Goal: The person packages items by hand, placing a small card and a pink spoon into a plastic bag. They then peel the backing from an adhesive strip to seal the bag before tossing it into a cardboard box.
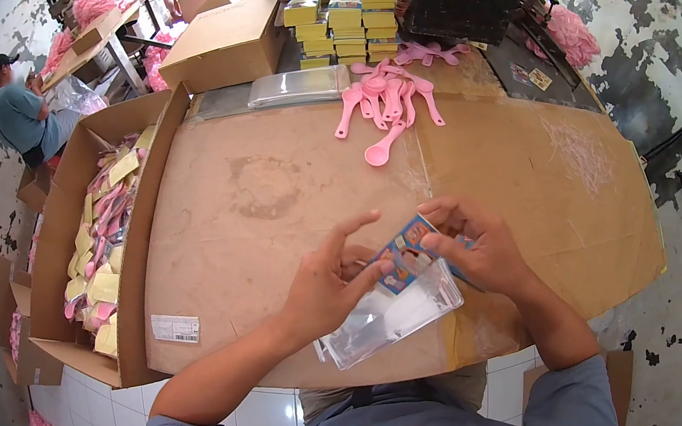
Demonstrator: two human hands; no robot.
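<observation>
A small blue printed card point(404, 258) with pictures on it is held in front of me, over the near part of the table. My right hand point(482, 247) grips the card's right end, thumb on its face and fingers behind. At its left end, my left hand point(324, 284) pinches the card between thumb and curled fingers, with the index finger lifted away. Clear plastic bags point(396, 317) lie flat just below the card and overlap its lower edge in this view. Farther back sits a pile of pink plastic spoons point(387, 95), one spoon point(385, 147) lying nearest me.
On the left, an open carton point(160, 167) holds many packed pink spoons with yellow cards. A stack of clear bags point(299, 86), a closed box point(223, 37) and card stacks point(346, 20) line the table's back. A seated person point(22, 109) is at the far left.
</observation>
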